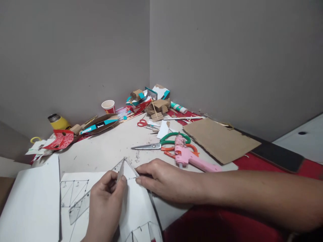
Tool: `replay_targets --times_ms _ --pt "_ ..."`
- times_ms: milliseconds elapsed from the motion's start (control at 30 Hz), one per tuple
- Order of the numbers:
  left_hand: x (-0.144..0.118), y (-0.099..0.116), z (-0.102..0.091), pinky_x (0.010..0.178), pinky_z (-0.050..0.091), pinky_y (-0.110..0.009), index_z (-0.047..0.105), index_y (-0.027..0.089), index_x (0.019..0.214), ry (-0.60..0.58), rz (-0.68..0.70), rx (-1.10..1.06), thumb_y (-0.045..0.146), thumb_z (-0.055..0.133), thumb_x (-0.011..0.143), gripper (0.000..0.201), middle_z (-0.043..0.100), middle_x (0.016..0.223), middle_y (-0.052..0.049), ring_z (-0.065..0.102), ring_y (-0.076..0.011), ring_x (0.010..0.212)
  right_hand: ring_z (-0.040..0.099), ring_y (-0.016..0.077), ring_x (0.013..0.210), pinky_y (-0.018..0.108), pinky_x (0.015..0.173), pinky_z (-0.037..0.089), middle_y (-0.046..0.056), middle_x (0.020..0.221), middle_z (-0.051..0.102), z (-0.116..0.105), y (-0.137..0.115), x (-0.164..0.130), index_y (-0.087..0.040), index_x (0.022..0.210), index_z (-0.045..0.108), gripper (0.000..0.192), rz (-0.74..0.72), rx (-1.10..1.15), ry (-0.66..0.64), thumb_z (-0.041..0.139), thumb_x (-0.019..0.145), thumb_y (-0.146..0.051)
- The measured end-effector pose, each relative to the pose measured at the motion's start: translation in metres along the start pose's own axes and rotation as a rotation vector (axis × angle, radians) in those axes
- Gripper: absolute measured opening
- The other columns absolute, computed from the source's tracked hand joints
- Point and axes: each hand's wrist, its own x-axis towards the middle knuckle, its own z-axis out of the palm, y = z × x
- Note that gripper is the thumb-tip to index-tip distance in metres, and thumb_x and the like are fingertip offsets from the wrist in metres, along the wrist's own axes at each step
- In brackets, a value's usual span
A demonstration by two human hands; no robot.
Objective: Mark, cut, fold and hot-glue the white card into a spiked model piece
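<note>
My left hand [106,198] pinches the left flap of a white card [136,201] between thumb and fingers. The card bears black drawn lines, and its far end is folded up into a point. On the opposite side, my right hand [166,181] grips the card's right edge near that fold with thumb and fingertips. Beneath my left hand lie a clear ruler [77,211] and a paper sheet with drawn triangles [65,193]. Just beyond my right hand rest a pink glue gun [183,153] and large scissors [147,147] with green and orange handles.
A cardboard sheet [219,139] lies at the right, a white board [32,201] at the left. Small red-handled scissors [142,123], a paper cup [108,107], a yellow bottle [60,122] and cardboard scraps [161,106] line the back, near the grey walls.
</note>
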Motion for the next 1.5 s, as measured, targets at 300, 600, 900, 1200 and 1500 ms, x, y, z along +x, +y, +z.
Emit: replay_targets --times_ms 300,600,900,1200,1500 --pt "0.005 -0.001 0.000 0.047 0.036 -0.018 0.056 0.019 0.059 -0.043 -0.064 0.017 0.039 0.072 0.070 0.029 0.050 0.052 0.006 0.043 -0.0095 0.050 0.037 0.0069 0.054 0.023 0.052 0.024 -0.007 0.057 0.040 -0.002 0.003 0.002 -0.017 0.064 0.043 0.026 0.010 0.030 -0.055 0.053 0.089 -0.014" --pt "0.011 -0.016 -0.004 0.050 0.033 -0.020 0.057 0.019 0.061 -0.156 -0.101 0.004 0.050 0.073 0.069 0.036 0.049 0.056 0.005 0.042 -0.0118 0.055 0.048 0.0107 0.061 0.022 0.056 0.033 -0.001 0.065 0.055 -0.018 -0.001 0.000 -0.013 0.075 0.061 0.019 -0.061 -0.217 -0.038 0.057 0.090 -0.024" --pt "0.009 -0.010 -0.002 0.047 0.028 -0.021 0.052 0.020 0.059 -0.138 -0.174 0.050 0.045 0.068 0.070 0.032 0.042 0.053 0.006 0.036 -0.0098 0.051 0.064 0.0277 0.084 0.037 0.069 0.048 0.012 0.096 0.068 -0.071 0.042 -0.085 -0.017 0.110 0.061 0.036 0.066 -0.783 0.379 0.053 0.090 -0.045" --pt "0.010 -0.014 -0.003 0.047 0.031 -0.021 0.054 0.020 0.064 -0.194 -0.162 0.028 0.043 0.069 0.073 0.029 0.048 0.054 0.006 0.040 -0.0099 0.051 0.065 0.0238 0.079 0.034 0.065 0.049 0.011 0.094 0.067 -0.044 0.084 -0.085 -0.017 0.108 0.054 0.022 0.100 -0.744 0.397 0.045 0.088 -0.021" --pt "0.005 -0.009 -0.001 0.050 0.034 -0.021 0.053 0.021 0.067 -0.218 -0.189 0.023 0.033 0.064 0.073 0.018 0.047 0.058 0.007 0.042 -0.0104 0.054 0.060 0.0184 0.062 0.030 0.052 0.048 0.007 0.088 0.064 -0.056 0.060 -0.114 -0.024 0.100 0.051 0.023 0.116 -0.397 0.844 0.061 0.083 -0.035"
